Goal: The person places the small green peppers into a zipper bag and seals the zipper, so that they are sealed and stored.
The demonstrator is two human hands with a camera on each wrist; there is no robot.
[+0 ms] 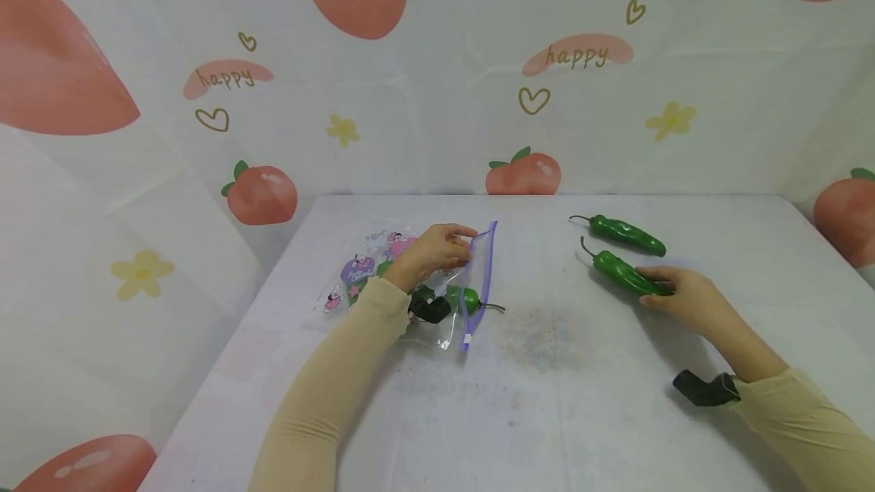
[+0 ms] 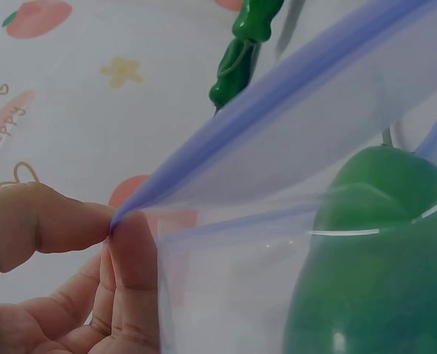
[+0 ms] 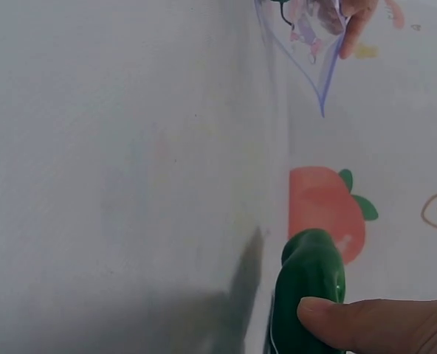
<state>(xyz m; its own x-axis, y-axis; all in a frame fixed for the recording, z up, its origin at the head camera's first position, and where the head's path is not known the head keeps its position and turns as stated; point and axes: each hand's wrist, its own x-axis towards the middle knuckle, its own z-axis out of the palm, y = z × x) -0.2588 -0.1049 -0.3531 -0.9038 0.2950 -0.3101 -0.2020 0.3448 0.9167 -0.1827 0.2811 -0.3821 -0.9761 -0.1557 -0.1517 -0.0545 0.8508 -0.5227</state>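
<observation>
A clear zip bag (image 1: 355,272) with purple edging and pink and purple cartoon prints lies on the left of the table. My left hand (image 1: 437,250) pinches the rim of its mouth between thumb and finger, and the left wrist view shows the mouth parted. Inside the bag is a green pepper (image 2: 381,287), its stem poking out of the opening; more green shows through the prints. On the right, my right hand (image 1: 693,302) grips a second green pepper (image 1: 615,269) by its tip end, stem pointing away to the left. Just behind it lies another green pepper (image 1: 627,234).
Both hands work over a white table (image 1: 547,416) with a brownish stain near its middle. Behind it hangs a white backdrop (image 1: 424,97) printed with peaches, hearts and flowers. A black wrist mount (image 1: 706,389) sits at the right sleeve.
</observation>
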